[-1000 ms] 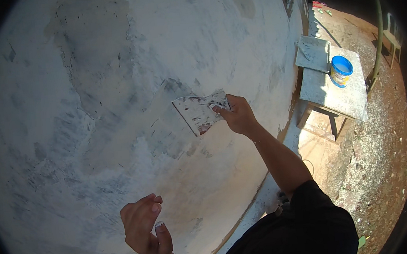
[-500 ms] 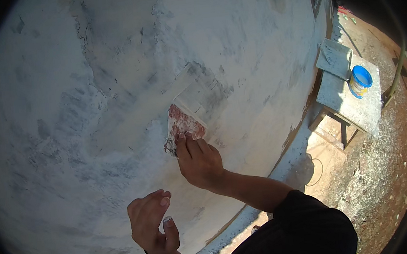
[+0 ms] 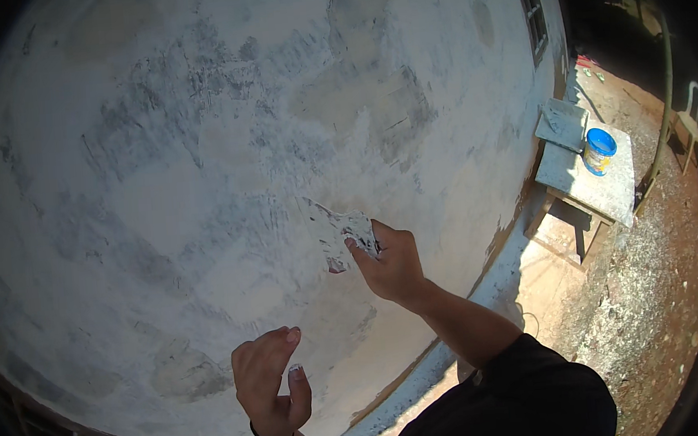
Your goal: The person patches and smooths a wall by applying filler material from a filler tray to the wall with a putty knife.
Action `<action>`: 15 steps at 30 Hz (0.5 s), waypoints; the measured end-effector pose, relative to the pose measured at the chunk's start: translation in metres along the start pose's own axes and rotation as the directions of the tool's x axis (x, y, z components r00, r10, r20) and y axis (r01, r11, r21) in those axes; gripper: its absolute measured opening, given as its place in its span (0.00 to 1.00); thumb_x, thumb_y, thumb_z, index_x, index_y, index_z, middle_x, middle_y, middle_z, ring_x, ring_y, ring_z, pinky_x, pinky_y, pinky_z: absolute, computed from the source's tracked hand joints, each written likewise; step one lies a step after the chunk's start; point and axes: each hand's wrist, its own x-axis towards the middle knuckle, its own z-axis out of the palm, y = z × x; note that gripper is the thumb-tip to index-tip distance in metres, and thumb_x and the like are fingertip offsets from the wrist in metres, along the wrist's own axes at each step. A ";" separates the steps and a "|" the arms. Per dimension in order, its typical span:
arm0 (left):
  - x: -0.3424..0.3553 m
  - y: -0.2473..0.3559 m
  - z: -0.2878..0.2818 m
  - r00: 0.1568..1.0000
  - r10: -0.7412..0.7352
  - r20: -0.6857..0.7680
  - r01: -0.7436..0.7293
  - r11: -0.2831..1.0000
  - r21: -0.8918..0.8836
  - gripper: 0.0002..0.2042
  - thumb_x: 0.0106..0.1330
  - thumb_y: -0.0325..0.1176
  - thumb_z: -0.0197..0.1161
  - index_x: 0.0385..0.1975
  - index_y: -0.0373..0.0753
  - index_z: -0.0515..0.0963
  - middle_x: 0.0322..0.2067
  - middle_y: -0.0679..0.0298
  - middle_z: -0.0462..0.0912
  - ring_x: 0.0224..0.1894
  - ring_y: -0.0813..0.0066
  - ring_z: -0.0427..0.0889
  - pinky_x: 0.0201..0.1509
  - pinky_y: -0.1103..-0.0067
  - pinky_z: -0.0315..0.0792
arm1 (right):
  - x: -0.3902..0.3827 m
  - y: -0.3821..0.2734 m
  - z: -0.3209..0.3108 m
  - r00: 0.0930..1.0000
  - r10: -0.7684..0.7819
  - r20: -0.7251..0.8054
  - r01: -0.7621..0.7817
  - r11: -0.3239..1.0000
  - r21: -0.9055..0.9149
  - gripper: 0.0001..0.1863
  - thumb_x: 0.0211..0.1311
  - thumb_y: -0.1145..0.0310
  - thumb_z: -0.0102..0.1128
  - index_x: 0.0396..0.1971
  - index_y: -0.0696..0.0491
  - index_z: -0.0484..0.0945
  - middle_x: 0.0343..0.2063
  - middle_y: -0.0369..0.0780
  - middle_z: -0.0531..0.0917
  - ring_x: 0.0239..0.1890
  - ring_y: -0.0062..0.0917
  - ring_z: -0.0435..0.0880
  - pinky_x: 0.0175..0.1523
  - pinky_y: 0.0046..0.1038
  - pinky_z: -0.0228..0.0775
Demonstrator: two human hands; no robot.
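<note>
My right hand (image 3: 392,265) grips a flat putty scraper (image 3: 335,234), its thumb laid over the near face. White filler smeared with dark and reddish patches coats that face. The scraper is at the wall (image 3: 241,304); whether its edge touches the surface I cannot tell. Pale filler and grey streaks cover the wall. Lower and to the left, my left hand (image 3: 269,384) is raised in front of the wall, holding nothing. Its fingers bend over with the thumb apart, and white filler marks the thumb tip. A dark band circles that wrist.
To the right stands a spattered table (image 3: 583,186) bearing a blue-rimmed bucket (image 3: 599,151) and a grey rectangular board or tray (image 3: 562,125). A chair (image 3: 692,127) is farther right, beside a long pole (image 3: 665,111). Barred windows (image 3: 531,8) interrupt the wall.
My right hand has moved right and turned the scraper, so a white-smeared face shows instead of the reddish one. My left hand keeps its pose. The head view has shifted over the wall.
</note>
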 end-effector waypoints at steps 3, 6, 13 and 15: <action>-0.025 -0.004 -0.013 0.998 -0.048 0.036 0.050 0.998 -0.044 0.20 0.46 0.20 0.55 0.43 0.34 0.77 0.38 0.57 0.82 0.40 0.61 0.81 0.42 0.71 0.65 | -0.024 0.007 -0.003 0.984 0.174 -0.026 -0.173 0.984 0.045 0.09 0.57 0.71 0.61 0.33 0.62 0.78 0.21 0.43 0.82 0.21 0.20 0.77 0.29 0.24 0.68; -0.041 -0.010 -0.023 0.997 -0.053 0.048 0.056 0.996 -0.063 0.19 0.47 0.22 0.57 0.43 0.35 0.77 0.37 0.57 0.82 0.39 0.62 0.80 0.42 0.72 0.65 | -0.032 0.025 -0.019 0.961 0.263 -0.080 -0.266 0.963 -0.032 0.11 0.58 0.70 0.60 0.36 0.61 0.79 0.22 0.42 0.83 0.22 0.18 0.77 0.31 0.24 0.68; -0.051 -0.014 -0.032 0.994 -0.097 0.049 0.099 0.994 -0.036 0.19 0.48 0.22 0.57 0.43 0.35 0.78 0.36 0.57 0.82 0.39 0.62 0.80 0.42 0.71 0.65 | 0.048 0.049 -0.081 0.939 -0.020 -0.344 -0.142 0.887 -0.439 0.09 0.58 0.69 0.58 0.29 0.60 0.78 0.24 0.47 0.83 0.26 0.34 0.83 0.34 0.30 0.71; -0.044 -0.011 -0.030 0.994 -0.092 0.050 0.094 0.995 -0.029 0.19 0.48 0.22 0.57 0.43 0.35 0.78 0.36 0.58 0.82 0.39 0.62 0.80 0.43 0.72 0.65 | 0.092 0.038 -0.096 0.892 -0.069 -0.447 -0.268 0.715 -0.646 0.10 0.58 0.67 0.56 0.27 0.59 0.76 0.24 0.49 0.82 0.27 0.43 0.83 0.35 0.35 0.73</action>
